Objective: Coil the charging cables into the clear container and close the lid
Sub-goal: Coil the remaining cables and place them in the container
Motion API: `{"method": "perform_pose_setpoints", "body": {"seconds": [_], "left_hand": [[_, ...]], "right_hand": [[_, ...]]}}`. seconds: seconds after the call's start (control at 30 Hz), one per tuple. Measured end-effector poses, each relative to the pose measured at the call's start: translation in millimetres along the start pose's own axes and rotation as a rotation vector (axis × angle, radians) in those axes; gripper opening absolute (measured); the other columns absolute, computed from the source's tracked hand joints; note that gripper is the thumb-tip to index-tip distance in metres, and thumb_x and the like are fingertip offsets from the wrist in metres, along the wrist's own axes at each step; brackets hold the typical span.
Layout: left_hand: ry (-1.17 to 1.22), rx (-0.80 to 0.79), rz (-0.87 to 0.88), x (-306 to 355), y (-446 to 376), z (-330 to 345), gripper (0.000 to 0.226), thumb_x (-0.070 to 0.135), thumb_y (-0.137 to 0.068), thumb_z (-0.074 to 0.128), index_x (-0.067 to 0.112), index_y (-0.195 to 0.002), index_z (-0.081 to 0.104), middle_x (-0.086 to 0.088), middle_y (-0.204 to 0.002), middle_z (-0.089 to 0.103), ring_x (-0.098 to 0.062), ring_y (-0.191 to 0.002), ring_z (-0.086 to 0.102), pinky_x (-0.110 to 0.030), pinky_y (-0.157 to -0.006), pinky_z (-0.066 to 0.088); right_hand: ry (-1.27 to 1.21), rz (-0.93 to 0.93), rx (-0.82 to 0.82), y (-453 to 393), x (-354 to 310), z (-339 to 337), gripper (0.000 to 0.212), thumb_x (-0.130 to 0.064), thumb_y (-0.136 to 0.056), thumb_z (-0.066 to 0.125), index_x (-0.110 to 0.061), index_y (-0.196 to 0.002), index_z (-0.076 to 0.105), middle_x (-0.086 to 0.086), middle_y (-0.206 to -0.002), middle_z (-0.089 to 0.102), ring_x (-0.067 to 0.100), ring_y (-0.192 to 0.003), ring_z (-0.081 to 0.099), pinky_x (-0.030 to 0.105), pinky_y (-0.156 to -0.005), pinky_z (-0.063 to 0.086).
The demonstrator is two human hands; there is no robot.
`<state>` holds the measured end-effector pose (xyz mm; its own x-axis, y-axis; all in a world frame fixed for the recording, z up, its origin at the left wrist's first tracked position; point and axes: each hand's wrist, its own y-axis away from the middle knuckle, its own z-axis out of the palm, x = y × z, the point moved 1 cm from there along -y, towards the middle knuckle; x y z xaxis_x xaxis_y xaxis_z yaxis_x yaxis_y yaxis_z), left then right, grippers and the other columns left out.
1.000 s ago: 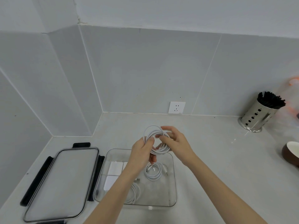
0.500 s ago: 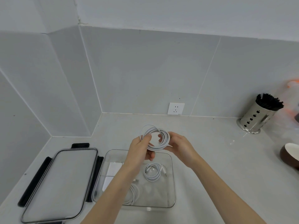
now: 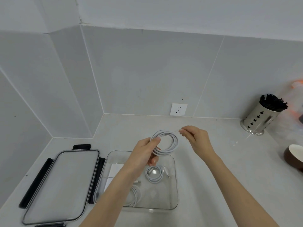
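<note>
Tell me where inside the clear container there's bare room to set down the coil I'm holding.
The right near part of the clear container is bare, beside the small coiled cable. The left half is crowded: white chargers and another cable coil. The held coil hangs above the far edge.

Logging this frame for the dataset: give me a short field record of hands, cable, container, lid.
left hand: grips the side of the coiled white cable, held above the container
right hand: pinches the cable's loose end at the coil's far right
clear container: open on the counter, holding a small coiled cable, another coil partly hidden by the left arm, and white flat items
lid: off, lying flat to the left of the container
task state: third coil not yet placed, lid not closed
</note>
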<state>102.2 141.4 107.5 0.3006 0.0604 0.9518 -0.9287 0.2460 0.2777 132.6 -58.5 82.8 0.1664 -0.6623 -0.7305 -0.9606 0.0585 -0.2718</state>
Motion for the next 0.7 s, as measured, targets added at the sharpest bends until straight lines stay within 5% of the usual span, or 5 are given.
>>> {"method": "perform_pose_setpoints", "body": {"seconds": [0.13, 0.27, 0.43, 0.7], "left_hand": [[0.004, 0.103, 0.003, -4, -10, -7, 0.027, 0.024, -0.093, 0.05, 0.01, -0.07, 0.046, 0.005, -0.045, 0.047, -0.01, -0.033, 0.042, -0.02, -0.037, 0.033], [-0.016, 0.181, 0.039, -12, -17, -10, 0.022, 0.023, -0.094, 0.047, 0.01, -0.077, 0.051, -0.004, -0.074, 0.057, -0.009, -0.038, 0.052, -0.021, -0.042, 0.045], [-0.029, 0.23, 0.059, -20, -22, -9, 0.02, 0.023, -0.094, 0.048, 0.007, -0.084, 0.052, -0.008, -0.081, 0.062, -0.011, -0.047, 0.062, -0.022, -0.046, 0.051], [-0.023, 0.215, 0.036, -27, -19, -2, 0.021, 0.024, -0.092, 0.051, 0.006, -0.084, 0.057, -0.007, -0.075, 0.066, -0.012, -0.051, 0.067, -0.023, -0.051, 0.052]], "right_hand": [[-0.252, 0.299, -0.19, 5, -9, 0, 0.019, -0.019, -0.088, 0.06, -0.012, -0.073, 0.07, -0.004, -0.059, 0.064, 0.009, -0.048, 0.045, 0.014, -0.048, 0.036], [-0.65, 0.531, -0.404, 14, -27, 4, 0.017, -0.006, -0.09, 0.05, 0.001, -0.084, 0.064, 0.008, -0.066, 0.066, 0.011, -0.038, 0.036, 0.019, -0.037, 0.026], [-1.06, 0.786, -0.446, 15, -43, 2, 0.021, 0.001, -0.088, 0.05, -0.002, -0.076, 0.068, 0.01, -0.069, 0.073, 0.009, -0.05, 0.067, 0.014, -0.041, 0.051], [-0.854, 0.548, -0.152, 18, -41, 19, 0.01, -0.008, -0.081, 0.066, -0.008, -0.09, 0.072, -0.005, -0.062, 0.064, 0.007, -0.05, 0.055, 0.017, -0.047, 0.047]]}}
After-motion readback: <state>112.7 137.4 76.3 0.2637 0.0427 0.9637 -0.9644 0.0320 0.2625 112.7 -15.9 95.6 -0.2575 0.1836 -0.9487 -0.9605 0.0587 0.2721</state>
